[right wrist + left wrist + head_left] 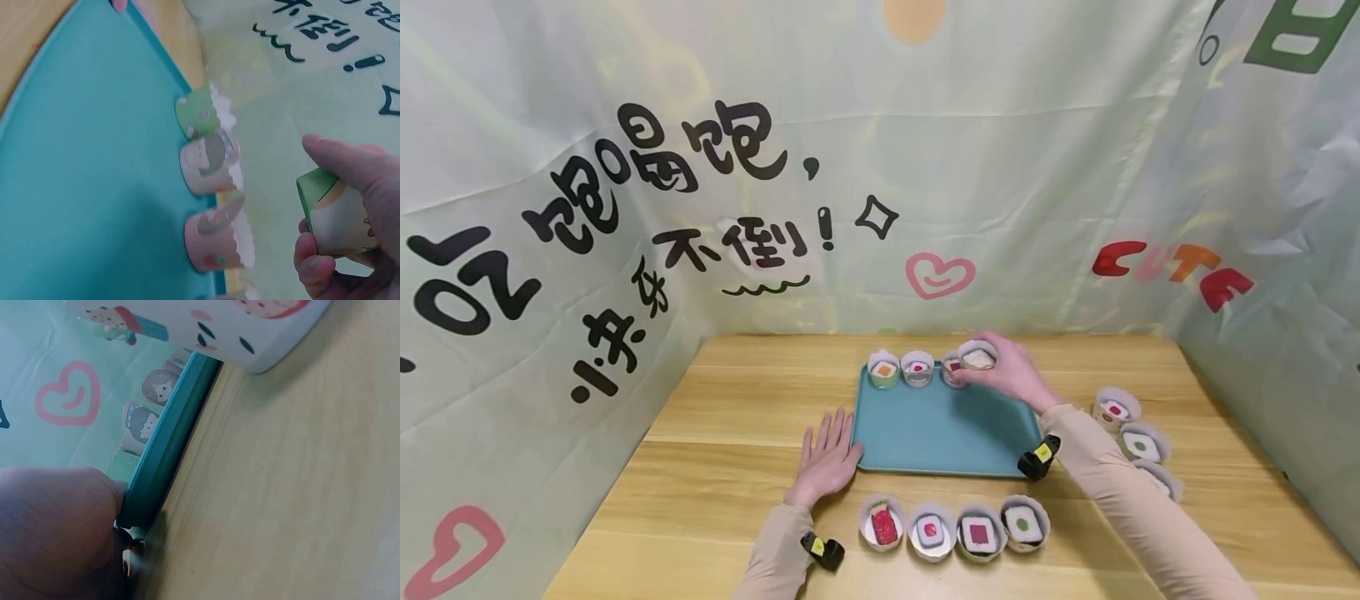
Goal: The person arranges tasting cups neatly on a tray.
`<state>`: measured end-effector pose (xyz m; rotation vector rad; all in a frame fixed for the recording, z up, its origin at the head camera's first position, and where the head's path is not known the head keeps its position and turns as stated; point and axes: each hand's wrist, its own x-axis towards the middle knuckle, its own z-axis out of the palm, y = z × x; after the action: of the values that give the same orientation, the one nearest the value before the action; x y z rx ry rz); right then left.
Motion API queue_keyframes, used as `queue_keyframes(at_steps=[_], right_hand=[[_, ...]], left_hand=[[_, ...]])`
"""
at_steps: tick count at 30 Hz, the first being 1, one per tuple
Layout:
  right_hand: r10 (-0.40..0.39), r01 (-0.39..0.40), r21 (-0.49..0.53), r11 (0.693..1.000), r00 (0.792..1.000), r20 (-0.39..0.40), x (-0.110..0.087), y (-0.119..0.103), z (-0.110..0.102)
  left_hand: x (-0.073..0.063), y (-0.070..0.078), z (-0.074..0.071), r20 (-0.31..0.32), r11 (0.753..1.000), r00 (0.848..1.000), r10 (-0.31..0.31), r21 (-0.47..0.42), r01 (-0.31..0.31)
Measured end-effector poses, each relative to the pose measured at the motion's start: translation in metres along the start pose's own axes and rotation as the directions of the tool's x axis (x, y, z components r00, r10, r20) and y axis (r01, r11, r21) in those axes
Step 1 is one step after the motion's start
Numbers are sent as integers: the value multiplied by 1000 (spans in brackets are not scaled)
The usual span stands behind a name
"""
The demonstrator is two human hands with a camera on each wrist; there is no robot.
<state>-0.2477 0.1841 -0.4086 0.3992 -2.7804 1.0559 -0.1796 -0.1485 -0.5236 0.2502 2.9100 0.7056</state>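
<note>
My right hand grips a paper cup with a white piece inside, held over the back edge of the blue tray. In the right wrist view the fingers and thumb curl around that cup, which is green and cream. Along the tray's back edge stand a green cup with an orange-topped piece, a pink cup, and a cup with a dark red piece. The left hand lies with straight fingers at the tray's left edge, its thumb side right at the rim.
Several paper cups with sushi-like pieces stand in front of the tray, among them one with a red-topped piece. To the right, near my forearm, are a cup with a red-centred piece and one with a green-centred piece. Printed cloth encloses the table.
</note>
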Motion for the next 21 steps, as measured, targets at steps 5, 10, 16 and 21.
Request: queue_keyframes(at_steps=[5,10,16,21], right_hand=[[-45,44,25,999,999,25,0,-7,9],[-90,84,81,993,993,72,0,-11,19],[-108,95,120,988,988,113,1,-16,27],[-100,69,152,986,973,207,1,-22,30]], left_hand=[[-2,3,-2,4,1000,1000,-3,-10,3],[-3,4,-3,8,1000,1000,-5,-11,5],[-2,5,-3,10,1000,1000,-8,-10,8],[-1,3,-1,4,1000,1000,-8,-3,8]])
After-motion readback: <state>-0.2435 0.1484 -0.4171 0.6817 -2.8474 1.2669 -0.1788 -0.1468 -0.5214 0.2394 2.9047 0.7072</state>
